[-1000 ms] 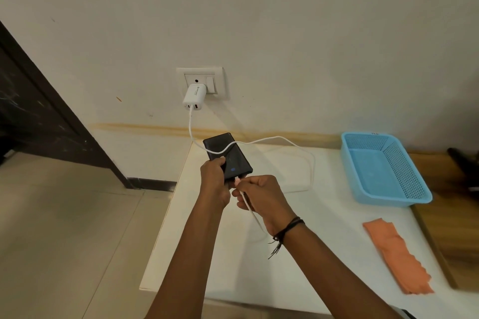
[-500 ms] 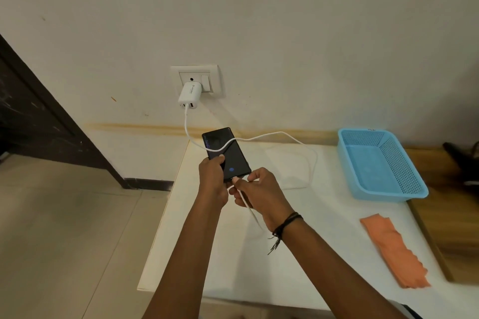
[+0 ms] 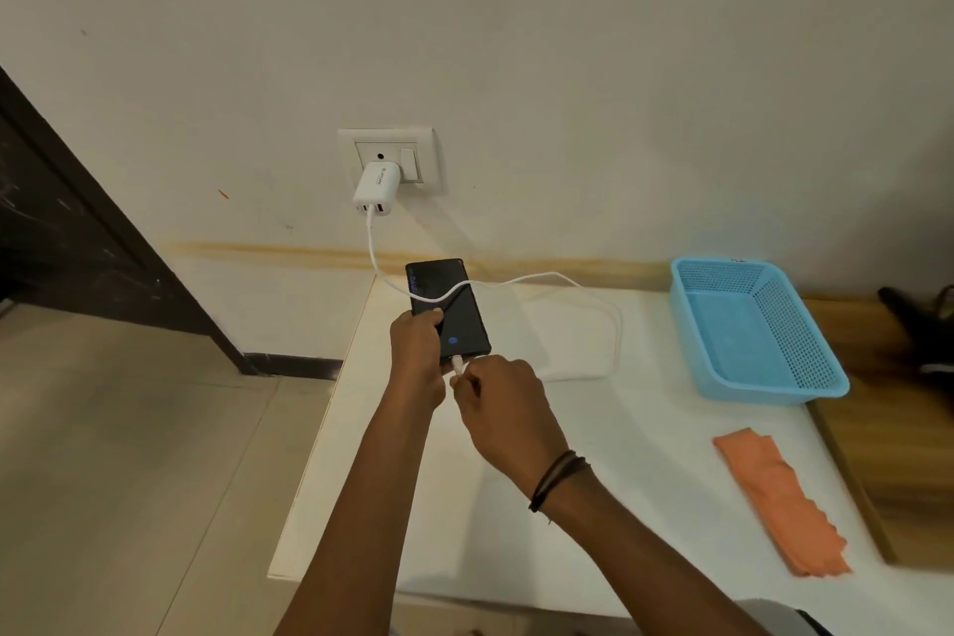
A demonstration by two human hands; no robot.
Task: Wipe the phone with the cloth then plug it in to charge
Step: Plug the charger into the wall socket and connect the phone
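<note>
I see one white bench [image 3: 645, 429] pushed against the wall, with a wooden surface [image 3: 898, 429] adjoining its right side. On the bench stands one blue mesh basket [image 3: 805, 377] at the far right, and nearer me, well apart from the hands, lies one orange cloth [image 3: 779, 501], folded into a strip running away from me and slightly left. Both of my forearms reach in from below; the right wrist carries a dark wristband [image 3: 557, 478]. One wall socket [image 3: 390, 160] sits above the bench's far left corner, and one white charger [image 3: 376, 189] is plugged into it. One white cable [image 3: 568, 284] drops from the charger, crosses over the phone's upper screen, loops out to the right over the bench and comes back toward my hands. The one phone [image 3: 451, 310], black, is held up above the far left part of the bench, screen toward me, its long axis running away from me and leaning a little left, charging end nearest me. My left hand [image 3: 415, 351] is clasped around its lower left edge, thumb on the glass. My right hand [image 3: 498, 408] pinches the cable's plug [image 3: 457, 366] right at the phone's bottom edge; whether it is fully seated I cannot tell.
</note>
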